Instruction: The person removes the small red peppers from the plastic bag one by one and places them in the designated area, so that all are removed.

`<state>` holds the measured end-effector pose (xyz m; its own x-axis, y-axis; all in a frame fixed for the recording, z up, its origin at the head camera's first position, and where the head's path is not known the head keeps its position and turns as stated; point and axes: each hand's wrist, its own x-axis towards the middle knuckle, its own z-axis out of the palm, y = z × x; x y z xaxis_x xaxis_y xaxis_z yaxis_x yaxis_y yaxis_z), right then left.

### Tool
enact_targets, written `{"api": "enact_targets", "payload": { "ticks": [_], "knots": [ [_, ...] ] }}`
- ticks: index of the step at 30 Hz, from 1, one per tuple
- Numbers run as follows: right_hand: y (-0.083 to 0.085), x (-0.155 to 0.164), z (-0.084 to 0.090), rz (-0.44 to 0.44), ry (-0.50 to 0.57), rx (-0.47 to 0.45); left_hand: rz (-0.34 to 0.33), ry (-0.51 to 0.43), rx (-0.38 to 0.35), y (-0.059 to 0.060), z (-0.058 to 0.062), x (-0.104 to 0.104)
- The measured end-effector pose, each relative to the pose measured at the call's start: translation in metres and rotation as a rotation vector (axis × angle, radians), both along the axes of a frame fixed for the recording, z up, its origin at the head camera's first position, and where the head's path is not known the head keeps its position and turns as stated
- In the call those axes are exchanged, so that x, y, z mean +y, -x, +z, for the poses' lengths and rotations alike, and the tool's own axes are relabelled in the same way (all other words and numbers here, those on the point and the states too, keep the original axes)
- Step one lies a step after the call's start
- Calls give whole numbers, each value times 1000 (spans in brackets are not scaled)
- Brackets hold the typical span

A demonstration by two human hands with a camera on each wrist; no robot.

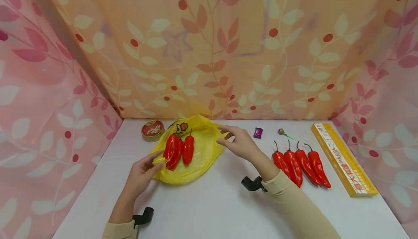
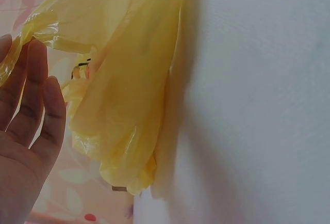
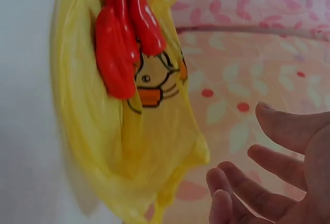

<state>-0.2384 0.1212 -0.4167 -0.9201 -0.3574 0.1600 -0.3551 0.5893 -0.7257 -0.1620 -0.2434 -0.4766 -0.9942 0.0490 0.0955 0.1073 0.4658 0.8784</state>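
A yellow plastic bag [image 1: 204, 152] lies with its mouth open on the table, a cartoon print on its inner side. Three red chili peppers [image 1: 188, 149] lie in it; the right wrist view shows these peppers [image 3: 116, 53] close up. My left hand [image 1: 142, 173] pinches the bag's left edge, and in the left wrist view its fingers [image 2: 37, 61] meet the yellow film, the thumb mostly hidden. By the bag's right edge is my right hand [image 1: 240, 142], fingers loosely bent. The right wrist view shows this hand [image 3: 278, 177] apart from the bag, holding nothing.
Several more red chili peppers [image 1: 302, 164] lie in a row at the right, beside a yellow pasta box [image 1: 344, 161]. A purple wrapped candy [image 1: 258, 133] and a lollipop [image 1: 283, 132] lie farther back. A round tin [image 1: 152, 130] stands behind the bag's left side. Patterned cloth encloses the table.
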Motion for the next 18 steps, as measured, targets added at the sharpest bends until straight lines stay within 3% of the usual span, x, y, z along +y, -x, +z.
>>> {"api": "enact_targets", "payload": {
  "ticks": [7, 18],
  "knots": [
    [21, -41, -9, 57, 23, -83, 2, 0, -5, 0, -1, 0],
    [56, -91, -39, 89, 81, -208, 9, 14, 3, 0, 0, 0]
  ]
}}
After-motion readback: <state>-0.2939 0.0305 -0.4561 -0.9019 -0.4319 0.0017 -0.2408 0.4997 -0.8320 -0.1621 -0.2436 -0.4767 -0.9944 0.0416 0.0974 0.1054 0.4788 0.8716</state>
